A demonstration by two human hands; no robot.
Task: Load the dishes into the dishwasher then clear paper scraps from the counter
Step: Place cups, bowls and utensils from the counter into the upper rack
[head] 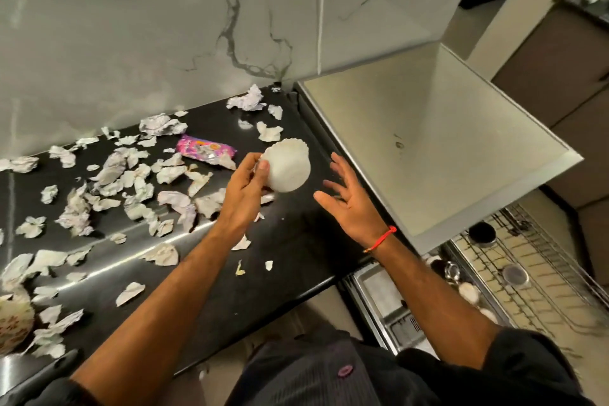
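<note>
Wall: a pale marble wall [131, 26] with dark veins rose behind the counter's back edge.
Counter: a glossy black counter [296, 241] ran from the lower left to a right end, where it met a light grey panel.
Panel: the grey panel [428, 158] stood open, slanting away from the counter's right end, above the dishwasher.
Dishwasher: the dishwasher [382, 300] was open below the counter's right front corner, and its wire rack [534, 280] was pulled out with a few dark cups and small round pieces in it.
Paper scraps: crumpled white paper scraps [108, 175] lay scattered over most of the counter, thickest toward the left and back edges, thinner near the front edge.
Patterned bowl: a patterned bowl [13, 320] sat at the counter's far left front, cut off by the picture's edge.
Wrapper: a pink wrapper [204, 149] lay among the scraps near the back edge.
White bowl: a small white bowl [288, 168] with a scalloped rim was held above the counter near its right end, tilted on its side, its rounded underside facing the camera.
Left hand: the left hand [245, 188] gripped the white bowl, thumb curled on its side.
Right hand: the right hand [349, 201] hovered just beside the bowl, fingers spread and holding nothing, a red thread [382, 238] on its wrist.
</note>
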